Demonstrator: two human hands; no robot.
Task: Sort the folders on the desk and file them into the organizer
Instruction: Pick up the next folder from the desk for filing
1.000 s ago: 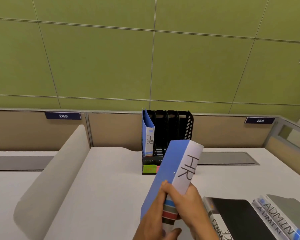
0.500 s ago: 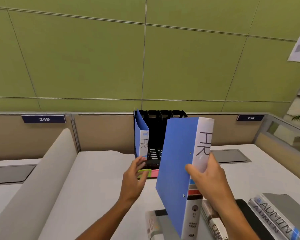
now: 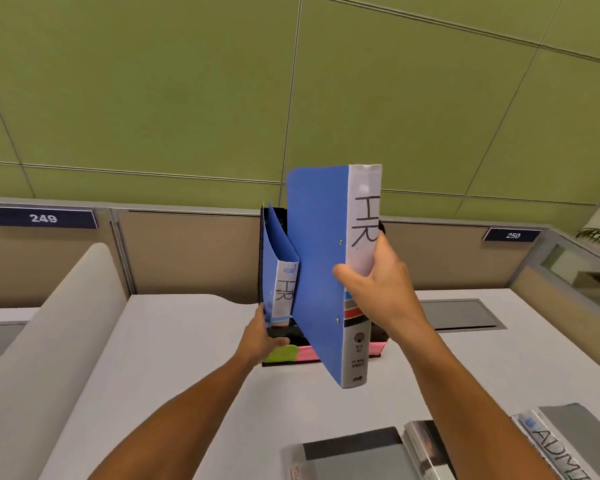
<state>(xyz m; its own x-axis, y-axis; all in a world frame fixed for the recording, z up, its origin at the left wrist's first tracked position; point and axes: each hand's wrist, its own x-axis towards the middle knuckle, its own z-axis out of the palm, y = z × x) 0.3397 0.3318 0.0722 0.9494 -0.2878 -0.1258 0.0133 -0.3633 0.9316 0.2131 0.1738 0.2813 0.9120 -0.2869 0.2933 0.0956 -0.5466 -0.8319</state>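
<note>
Blue binder (upright) beside organizer

Blue HR binder upright, held above desk before black organizer, HR folder inside

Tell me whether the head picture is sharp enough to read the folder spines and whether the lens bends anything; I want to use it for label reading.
Head view: the HR on the held binder reads crisply, and on the filed folder too; the bottom-right folder is smeared and cut off after ADM. Wide-angle distortion tilts the wall seams and curves the desk edges. Lighting is even, without hard shadows or glare.
</note>
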